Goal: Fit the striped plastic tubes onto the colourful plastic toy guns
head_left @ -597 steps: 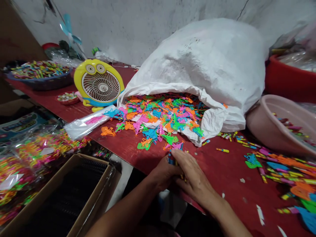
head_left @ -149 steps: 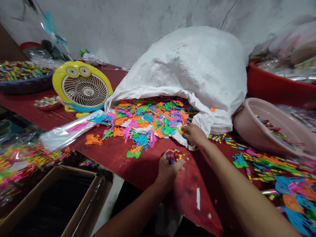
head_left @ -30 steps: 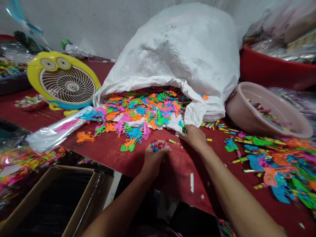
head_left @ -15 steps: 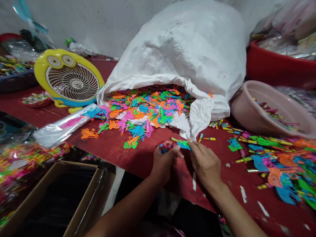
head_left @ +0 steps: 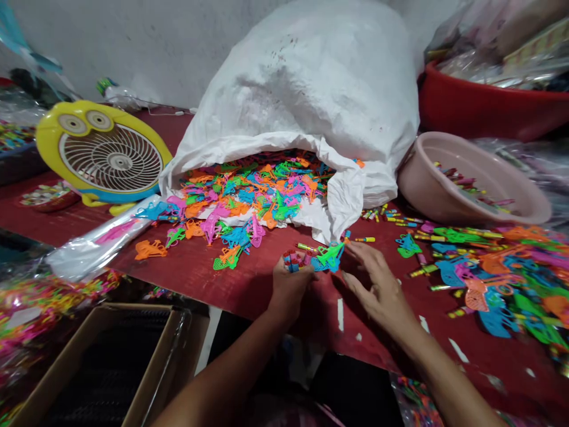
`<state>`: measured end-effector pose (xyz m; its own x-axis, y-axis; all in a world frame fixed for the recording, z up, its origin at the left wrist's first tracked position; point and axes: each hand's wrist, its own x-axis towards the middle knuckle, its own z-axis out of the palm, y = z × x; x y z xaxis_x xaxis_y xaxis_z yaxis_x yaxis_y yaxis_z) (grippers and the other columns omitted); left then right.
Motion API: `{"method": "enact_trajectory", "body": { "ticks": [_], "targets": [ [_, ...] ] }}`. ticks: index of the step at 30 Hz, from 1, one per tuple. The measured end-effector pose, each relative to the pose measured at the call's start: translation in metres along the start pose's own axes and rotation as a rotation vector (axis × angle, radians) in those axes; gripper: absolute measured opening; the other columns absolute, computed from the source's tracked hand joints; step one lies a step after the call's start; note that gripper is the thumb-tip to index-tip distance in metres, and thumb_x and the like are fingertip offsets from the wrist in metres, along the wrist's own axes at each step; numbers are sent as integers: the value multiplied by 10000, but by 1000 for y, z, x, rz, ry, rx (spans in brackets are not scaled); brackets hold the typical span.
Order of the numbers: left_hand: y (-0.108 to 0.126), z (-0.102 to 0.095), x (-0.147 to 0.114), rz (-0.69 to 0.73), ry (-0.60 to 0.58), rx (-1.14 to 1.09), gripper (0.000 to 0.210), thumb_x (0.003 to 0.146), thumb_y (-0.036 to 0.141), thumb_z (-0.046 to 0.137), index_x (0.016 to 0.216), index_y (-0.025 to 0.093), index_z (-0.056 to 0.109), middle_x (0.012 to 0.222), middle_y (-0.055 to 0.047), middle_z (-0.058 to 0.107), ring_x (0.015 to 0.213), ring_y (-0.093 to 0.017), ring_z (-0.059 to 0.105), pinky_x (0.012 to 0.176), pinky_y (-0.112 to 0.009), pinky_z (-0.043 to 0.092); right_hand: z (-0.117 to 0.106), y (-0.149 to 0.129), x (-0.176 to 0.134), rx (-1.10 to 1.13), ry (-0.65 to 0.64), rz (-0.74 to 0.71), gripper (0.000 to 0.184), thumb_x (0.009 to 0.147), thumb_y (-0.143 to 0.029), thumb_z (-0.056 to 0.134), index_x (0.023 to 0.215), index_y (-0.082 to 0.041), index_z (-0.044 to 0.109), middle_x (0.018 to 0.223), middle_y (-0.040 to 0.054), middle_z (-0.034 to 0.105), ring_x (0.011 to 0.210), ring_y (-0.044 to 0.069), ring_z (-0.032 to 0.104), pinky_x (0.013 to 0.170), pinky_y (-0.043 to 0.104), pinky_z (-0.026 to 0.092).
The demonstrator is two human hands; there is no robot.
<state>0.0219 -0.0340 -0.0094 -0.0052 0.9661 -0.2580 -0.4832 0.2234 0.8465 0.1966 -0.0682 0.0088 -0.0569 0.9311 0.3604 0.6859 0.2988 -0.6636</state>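
Observation:
My left hand is closed around several small tubes with red and blue ends, above the red tabletop. A green and blue pair of flat plastic toy pieces sits between my hands, beside the left fingertips; whether the left hand grips them I cannot tell. A thin yellowish tube sticks out behind them. My right hand is at the right of these pieces, its thumb and fingers spread apart. Its index fingertip is close to a small blue and orange bit.
A big white sack spills colourful plastic pieces onto the table. To its right stands a pink basin with tubes inside. A mixed pile covers the right side. A yellow fan and an open carton are at left.
My right hand has opened and drawn slightly away from the green and blue pieces it was pinching. The left hand keeps its bundle. The whole view has shifted a little.

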Motion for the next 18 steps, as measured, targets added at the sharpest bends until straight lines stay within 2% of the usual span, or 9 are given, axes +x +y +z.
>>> {"method": "enact_trajectory", "body": {
  "ticks": [2, 5, 8, 11, 14, 18],
  "targets": [
    [-1, 4, -1, -18, -11, -7, 210, 538, 115, 647, 685, 174, 511, 518, 74, 513, 434, -55, 397, 449, -182, 310, -2, 3, 1, 243, -60, 152, 494, 919, -366, 598, 1386, -268, 471, 1207, 99, 604, 1052, 226, 618, 907, 396, 516],
    [-2, 8, -2, -66, -12, -8, 229, 517, 116, 655, 689, 171, 514, 535, 63, 536, 441, -60, 426, 456, -184, 329, 0, 8, -1, 590, 1, 347, 405, 913, -388, 617, 1284, -251, 528, 1041, 64, 656, 829, 171, 661, 770, 326, 551],
    [-1, 10, -1, -105, -29, -14, 224, 514, 136, 661, 672, 173, 508, 507, 60, 523, 426, -69, 428, 437, -189, 322, 1, 10, -5, 796, 36, 396, 323, 911, -358, 628, 1214, -257, 577, 1044, 57, 662, 786, 162, 660, 684, 291, 549],
    [-2, 11, -1, -174, -130, -22, 224, 514, 150, 665, 682, 176, 519, 479, 58, 511, 398, -79, 421, 404, -196, 301, -2, 6, -8, 834, -100, 372, 414, 888, -321, 666, 1290, -291, 573, 1168, 63, 655, 968, 197, 658, 842, 343, 547],
    [-6, 12, -2, -265, -245, -43, 211, 512, 146, 638, 697, 170, 539, 495, 38, 535, 407, -100, 465, 401, -203, 320, -5, 0, -10, 768, -264, 345, 484, 865, -331, 696, 1332, -295, 575, 1348, 77, 582, 1195, 250, 579, 1020, 409, 468],
    [-12, 16, -5, -261, -302, -85, 161, 502, 125, 589, 653, 163, 547, 514, 39, 515, 416, -84, 436, 400, -198, 310, -7, -4, -13, 658, -245, 284, 518, 832, -332, 733, 1325, -306, 580, 1391, 73, 547, 1244, 260, 543, 1020, 397, 469]
  ]
}}
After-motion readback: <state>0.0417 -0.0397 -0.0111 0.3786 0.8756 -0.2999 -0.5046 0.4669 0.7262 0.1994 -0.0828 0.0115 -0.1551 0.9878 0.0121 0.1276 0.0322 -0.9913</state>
